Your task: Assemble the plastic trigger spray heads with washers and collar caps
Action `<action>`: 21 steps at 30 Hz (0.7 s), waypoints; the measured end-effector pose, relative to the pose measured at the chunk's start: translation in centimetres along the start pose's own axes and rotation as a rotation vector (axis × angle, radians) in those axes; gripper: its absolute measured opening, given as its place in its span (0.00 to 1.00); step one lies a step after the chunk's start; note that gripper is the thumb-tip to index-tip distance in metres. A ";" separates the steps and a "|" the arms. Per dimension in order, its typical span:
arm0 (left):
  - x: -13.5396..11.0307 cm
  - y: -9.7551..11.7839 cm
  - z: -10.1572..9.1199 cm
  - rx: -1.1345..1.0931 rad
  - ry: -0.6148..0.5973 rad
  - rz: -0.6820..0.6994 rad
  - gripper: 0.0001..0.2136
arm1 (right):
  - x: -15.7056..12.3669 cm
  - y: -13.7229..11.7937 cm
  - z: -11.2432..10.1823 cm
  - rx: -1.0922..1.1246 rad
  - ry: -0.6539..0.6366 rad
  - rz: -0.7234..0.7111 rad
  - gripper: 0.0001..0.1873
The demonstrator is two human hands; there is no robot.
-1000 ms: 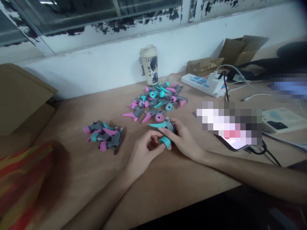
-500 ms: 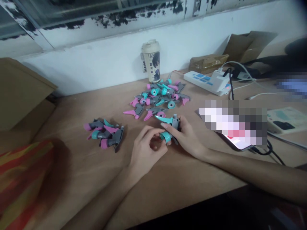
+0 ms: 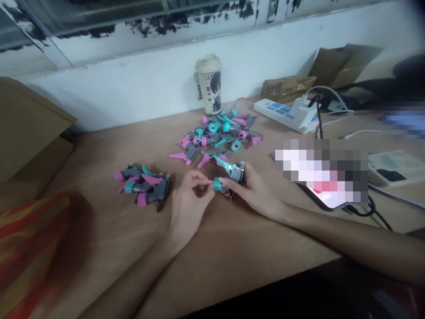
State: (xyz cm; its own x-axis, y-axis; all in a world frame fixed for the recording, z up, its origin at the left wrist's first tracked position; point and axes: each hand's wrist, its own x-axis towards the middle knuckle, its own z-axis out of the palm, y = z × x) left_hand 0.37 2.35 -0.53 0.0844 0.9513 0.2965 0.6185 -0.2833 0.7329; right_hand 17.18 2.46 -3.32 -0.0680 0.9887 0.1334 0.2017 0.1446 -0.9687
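Note:
My right hand (image 3: pixel 254 190) grips a grey spray-trigger head (image 3: pixel 234 173) with a teal lever, held just above the wooden table (image 3: pixel 212 248). My left hand (image 3: pixel 191 201) pinches the teal nozzle cap (image 3: pixel 217 184) at the front of that same head, fingers curled round it. A small group of grey trigger heads (image 3: pixel 144 185) with pink and teal parts lies to the left of my left hand. A larger heap of the same parts (image 3: pixel 221 133) lies beyond my hands, toward the wall.
A printed lidded cup (image 3: pixel 208 84) stands by the white wall. A white power strip (image 3: pixel 285 115) with cables lies at the right, by a blurred-out lit screen. Cardboard boxes (image 3: pixel 29 128) stand at the left. Red-striped cloth (image 3: pixel 29 248) fills the lower left.
The trigger head has turned in my right hand so the teal cap points left. My left hand's fingertips have closed on the cap. Both hands shifted slightly left.

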 end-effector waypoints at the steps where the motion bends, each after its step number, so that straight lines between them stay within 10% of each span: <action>1: 0.0 -0.1 0.1 -0.006 0.011 -0.010 0.09 | 0.1 0.0 -0.2 -0.045 -0.005 -0.007 0.19; 7: -0.2 -0.6 0.5 -0.095 0.016 -0.029 0.12 | 0.2 -1.5 -1.4 -0.419 0.161 -0.409 0.34; 10: -0.4 -0.7 0.6 -0.104 -0.014 -0.043 0.12 | -0.4 -2.6 -1.3 -0.731 0.079 -0.596 0.21; 21: -0.5 -0.2 0.2 -0.046 -0.068 -0.059 0.11 | -0.3 -1.7 -1.4 -0.902 -0.057 -0.537 0.15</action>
State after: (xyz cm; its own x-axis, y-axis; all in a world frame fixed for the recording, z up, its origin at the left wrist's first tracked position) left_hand 0.35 1.94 -0.92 0.1028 0.9721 0.2109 0.5879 -0.2304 0.7754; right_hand 18.26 2.00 -1.39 -0.4052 0.7861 0.4668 0.7831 0.5619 -0.2666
